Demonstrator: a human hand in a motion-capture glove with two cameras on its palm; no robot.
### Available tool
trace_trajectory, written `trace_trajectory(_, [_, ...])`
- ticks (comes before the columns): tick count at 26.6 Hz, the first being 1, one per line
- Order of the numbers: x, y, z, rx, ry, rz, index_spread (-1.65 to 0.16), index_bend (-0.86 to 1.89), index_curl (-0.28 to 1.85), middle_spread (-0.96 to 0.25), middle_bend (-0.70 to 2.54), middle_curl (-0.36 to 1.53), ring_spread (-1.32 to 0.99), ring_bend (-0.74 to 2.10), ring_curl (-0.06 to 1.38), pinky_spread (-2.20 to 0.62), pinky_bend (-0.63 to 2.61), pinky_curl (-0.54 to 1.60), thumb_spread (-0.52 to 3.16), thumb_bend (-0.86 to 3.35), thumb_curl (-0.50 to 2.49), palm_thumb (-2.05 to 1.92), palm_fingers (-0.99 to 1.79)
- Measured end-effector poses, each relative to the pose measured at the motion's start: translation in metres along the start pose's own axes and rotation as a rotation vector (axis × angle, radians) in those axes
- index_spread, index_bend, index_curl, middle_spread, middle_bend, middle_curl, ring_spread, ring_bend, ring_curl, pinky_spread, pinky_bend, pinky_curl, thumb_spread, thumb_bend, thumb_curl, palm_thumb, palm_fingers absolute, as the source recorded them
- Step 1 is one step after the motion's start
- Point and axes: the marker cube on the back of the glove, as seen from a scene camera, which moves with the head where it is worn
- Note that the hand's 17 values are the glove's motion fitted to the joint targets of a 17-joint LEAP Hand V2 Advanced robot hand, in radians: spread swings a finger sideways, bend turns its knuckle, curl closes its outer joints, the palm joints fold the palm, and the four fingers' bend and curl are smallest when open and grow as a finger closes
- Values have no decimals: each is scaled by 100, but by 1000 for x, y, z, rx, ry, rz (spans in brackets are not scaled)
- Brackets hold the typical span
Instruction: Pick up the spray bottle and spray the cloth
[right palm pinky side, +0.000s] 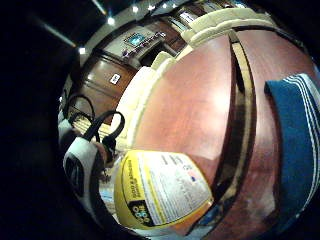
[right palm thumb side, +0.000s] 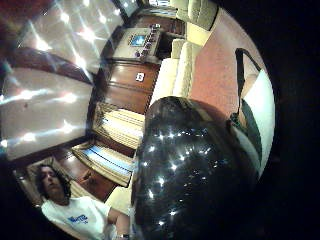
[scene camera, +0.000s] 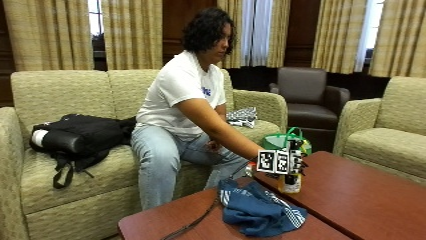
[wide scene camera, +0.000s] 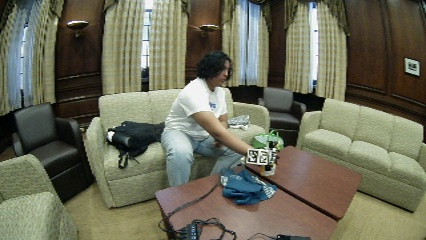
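Note:
The person on the sofa reaches the gloved right hand (scene camera: 301, 166) out to a spray bottle (scene camera: 290, 183) with a yellow label and black top, which is upright at the near edge of the reddish table (scene camera: 359, 200). The fingers curl round the bottle's upper part. I cannot tell whether its base touches the table. Its label (right palm pinky side: 160, 192) fills the little finger side palm view, and its black spray head (right palm thumb side: 190, 175) fills the thumb side view. A crumpled blue cloth (scene camera: 259, 210) with white stripes lies on the table just in front of the bottle, also seen as the cloth (right palm pinky side: 300, 150) across the table seam.
Two reddish tables meet at a seam (right palm pinky side: 240, 100) between bottle and cloth. A green bag (scene camera: 285, 141) stands behind the table by the person's knees. A black backpack (scene camera: 80, 135) lies on the sofa. Cables (wide scene camera: 200, 229) lie at the near table's front.

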Motion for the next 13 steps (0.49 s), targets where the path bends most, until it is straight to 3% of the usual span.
trace_trajectory(13, [-2, 3, -5, -121, 34, 7, -26, 25, 63, -20, 60, 53, -20, 61, 46, -29, 44, 38, 35, -3, 86, 93, 133])
